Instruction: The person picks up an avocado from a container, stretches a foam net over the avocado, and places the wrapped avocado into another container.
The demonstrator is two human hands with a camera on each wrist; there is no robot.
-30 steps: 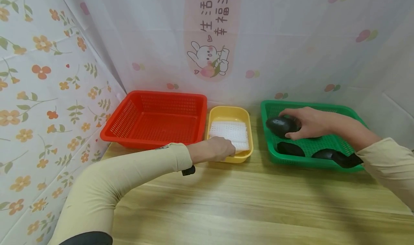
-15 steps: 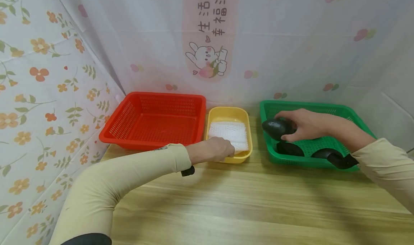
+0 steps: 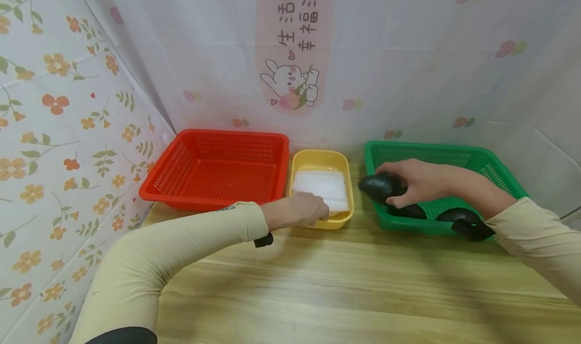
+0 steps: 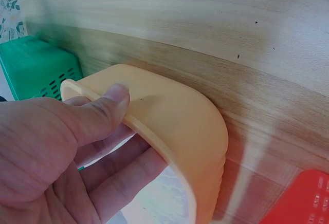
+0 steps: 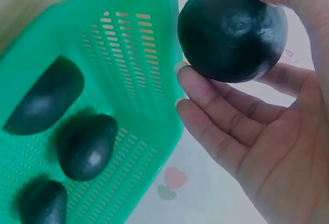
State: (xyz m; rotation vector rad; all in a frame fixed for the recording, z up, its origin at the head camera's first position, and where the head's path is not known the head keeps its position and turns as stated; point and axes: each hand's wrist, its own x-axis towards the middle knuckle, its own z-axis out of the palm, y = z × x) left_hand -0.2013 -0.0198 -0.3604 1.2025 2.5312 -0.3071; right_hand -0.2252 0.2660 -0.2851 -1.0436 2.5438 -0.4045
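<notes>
My right hand (image 3: pixel 419 180) grips a dark, glossy avocado (image 3: pixel 381 186) above the left end of the green basket (image 3: pixel 485 155). In the right wrist view, thumb and fingertips hold this avocado (image 5: pixel 234 31) from opposite sides. Three more avocados lie in the basket, among them one (image 5: pixel 88 147) near its middle. My left hand (image 3: pixel 299 210) pinches the near wall of a yellow tray (image 3: pixel 321 155). The left wrist view puts the thumb outside that tray (image 4: pixel 175 108) and the fingers inside. White foam netting (image 3: pixel 324 185) lies flat in the tray.
To the left of the yellow tray stands a red basket (image 3: pixel 236 175) with slotted walls. All three containers line the back of a wooden table (image 3: pixel 327 288), in front of a printed curtain (image 3: pixel 408 56). A floral cloth (image 3: pixel 68 157) hangs at the left side.
My right hand has carried the avocado leftward and slightly toward me, from inside the green basket to over its left wall. The left hand stays at the yellow tray.
</notes>
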